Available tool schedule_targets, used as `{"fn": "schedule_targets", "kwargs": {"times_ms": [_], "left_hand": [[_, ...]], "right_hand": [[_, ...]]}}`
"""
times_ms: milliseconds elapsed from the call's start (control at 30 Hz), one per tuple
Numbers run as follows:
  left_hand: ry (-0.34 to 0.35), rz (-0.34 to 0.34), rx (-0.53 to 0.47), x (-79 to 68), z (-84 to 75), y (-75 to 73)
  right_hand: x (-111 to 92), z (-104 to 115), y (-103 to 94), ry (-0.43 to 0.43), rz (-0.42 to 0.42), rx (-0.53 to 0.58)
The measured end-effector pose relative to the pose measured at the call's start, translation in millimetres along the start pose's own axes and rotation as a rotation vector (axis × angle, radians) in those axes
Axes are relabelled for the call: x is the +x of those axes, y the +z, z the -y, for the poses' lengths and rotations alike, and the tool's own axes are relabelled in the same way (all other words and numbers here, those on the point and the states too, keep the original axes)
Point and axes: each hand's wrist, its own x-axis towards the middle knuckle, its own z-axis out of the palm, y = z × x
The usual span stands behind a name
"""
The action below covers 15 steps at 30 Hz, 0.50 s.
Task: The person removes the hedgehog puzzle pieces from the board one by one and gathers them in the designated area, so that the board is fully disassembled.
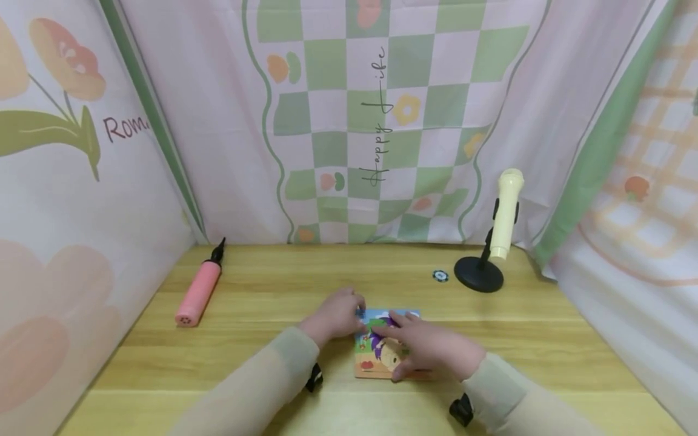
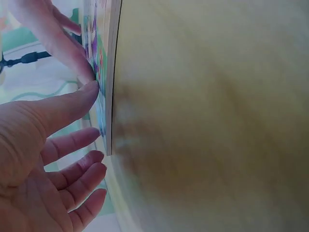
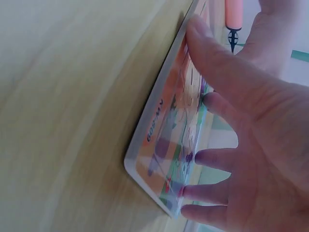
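A thin, square jigsaw puzzle board (image 1: 366,366) lies flat on the table, showing a purple-haired cartoon figure with blue sky and an orange bottom strip. My left hand (image 1: 339,313) is at its upper left corner. In the left wrist view, that thumb (image 2: 82,99) touches the picture side and the loosely bent fingers reach the corner. Spread over the right half, my right hand (image 1: 433,346) rests its fingertips on the picture and covers part of it. In the right wrist view, its thumb (image 3: 203,41) lies near the bottom edge, and seams run across the puzzle's face (image 3: 166,130).
A pink hand pump (image 1: 200,293) with a black nozzle lies on the wooden table (image 1: 262,272) at the left. At the back right stand a cream microphone (image 1: 507,212) on a black stand (image 1: 478,274) and a small round chip (image 1: 440,276). Printed curtains (image 1: 229,121) enclose the table.
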Motion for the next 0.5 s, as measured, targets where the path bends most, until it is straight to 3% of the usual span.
{"fn": "schedule_targets", "kwargs": {"times_ms": [500], "left_hand": [[-0.04, 0.07, -0.114, 5.8, 1.5, 3.0]], "right_hand": [[-2.9, -4.0, 1.4, -0.123, -0.002, 0.005]]}}
